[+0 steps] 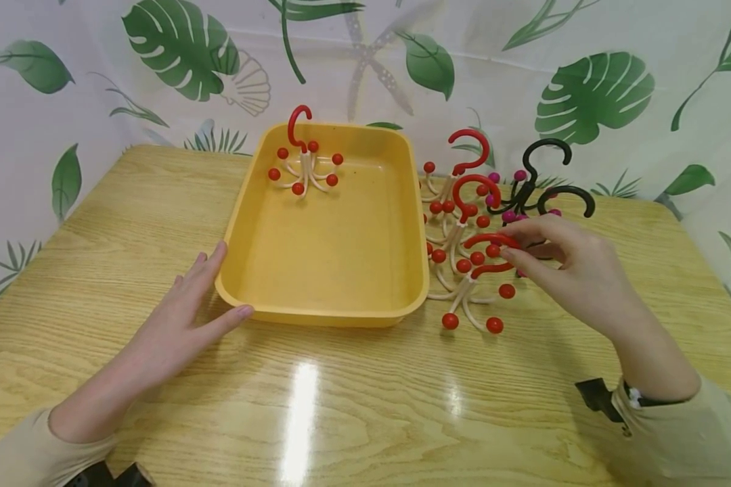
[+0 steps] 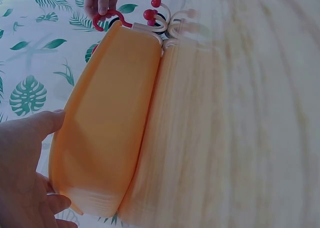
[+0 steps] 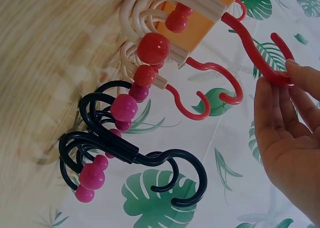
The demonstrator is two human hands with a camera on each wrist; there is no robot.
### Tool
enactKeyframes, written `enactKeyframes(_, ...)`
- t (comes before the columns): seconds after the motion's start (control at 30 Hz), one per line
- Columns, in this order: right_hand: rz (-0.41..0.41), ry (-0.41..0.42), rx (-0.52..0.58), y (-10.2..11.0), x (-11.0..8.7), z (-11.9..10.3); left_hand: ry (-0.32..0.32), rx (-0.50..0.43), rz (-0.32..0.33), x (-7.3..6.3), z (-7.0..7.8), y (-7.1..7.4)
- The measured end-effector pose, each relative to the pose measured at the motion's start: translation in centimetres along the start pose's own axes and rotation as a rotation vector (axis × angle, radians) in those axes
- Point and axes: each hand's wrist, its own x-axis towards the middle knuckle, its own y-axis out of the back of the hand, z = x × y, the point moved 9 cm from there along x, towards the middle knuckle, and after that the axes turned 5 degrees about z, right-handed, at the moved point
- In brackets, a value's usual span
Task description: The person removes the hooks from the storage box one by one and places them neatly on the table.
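Note:
My left hand (image 1: 176, 325) touches the near-left corner of a yellow plastic tray (image 1: 325, 314), fingers along its side and thumb at the front rim. In the left wrist view the thumb meets the tray's edge. My right hand (image 1: 575, 277) pinches the red hook of a cream octopus-style hanger (image 1: 463, 291) with red ball tips, right of the tray. The right wrist view shows thumb and fingertips on that red hook (image 3: 250, 47). Inside the tray, at its far left, stands a similar red-hooked hanger (image 1: 306, 169).
Behind the held hanger, two more red-hooked hangers (image 1: 472, 193) crowd against the tray's right side. Black hangers (image 1: 526, 189) with magenta ball tips stand at the back right, partly hidden by my right hand. A leaf-patterned cloth (image 1: 365, 67) hangs behind the wooden table (image 1: 365, 406).

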Motion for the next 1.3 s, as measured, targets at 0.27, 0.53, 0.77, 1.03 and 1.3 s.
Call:
enactKeyframes(0.27,-0.012,0.000,-0.035,0.1,0.1,-0.2,-0.015,0.003,0.005,0.2,0.3,0.0)
enactKeyframes(0.53,0.024,0.071,-0.060,0.8,1.2,-2.1,-0.016,0.004,0.001,0.3,0.4,0.0)
enactKeyframes(0.77,0.063,0.207,-0.039,1.0,3.0,-5.8,0.001,-0.001,-0.014,0.2,0.2,0.0)
enactKeyframes(1.03,0.036,0.270,0.055,0.3,5.7,-10.4,0.009,-0.009,-0.015,0.1,0.1,-0.1)
enactKeyframes(1.3,-0.016,0.271,0.127,-1.6,8.7,-13.8,-0.009,-0.003,-0.003,0.0,0.2,-0.1)
